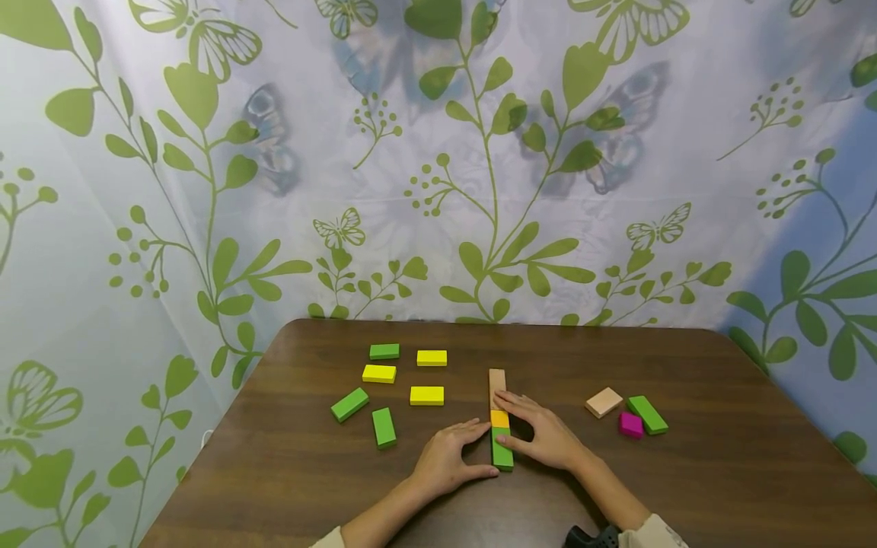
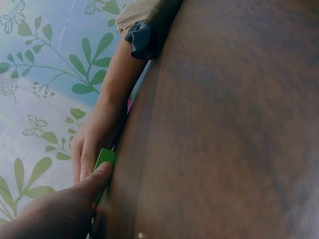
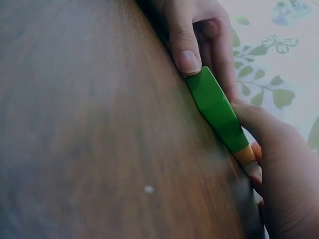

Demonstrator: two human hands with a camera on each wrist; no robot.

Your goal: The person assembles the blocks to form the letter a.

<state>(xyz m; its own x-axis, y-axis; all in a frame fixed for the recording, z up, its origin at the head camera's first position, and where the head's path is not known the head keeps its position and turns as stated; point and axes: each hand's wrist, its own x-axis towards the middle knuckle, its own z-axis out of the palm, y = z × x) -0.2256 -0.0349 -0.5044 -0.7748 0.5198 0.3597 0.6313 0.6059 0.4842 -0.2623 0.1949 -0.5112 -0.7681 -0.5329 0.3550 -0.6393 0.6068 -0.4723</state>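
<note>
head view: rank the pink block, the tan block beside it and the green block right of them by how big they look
1. green block, the longest of the three
2. tan block
3. pink block, the smallest
All three lie close together, so nearness to the camera hardly skews this.

1. You have five green rectangular wooden blocks (image 1: 349, 404): three left of the end-to-end row of blocks (image 1: 500, 420), one in it, one right of it.
2. You have four yellow rectangular wooden blocks (image 1: 427, 395): three left of the row, one in it.
3. Two tan wooden blocks (image 1: 604, 402): one in the row, one right.
4. One magenta wooden block (image 1: 631, 425), right of the row.
</note>
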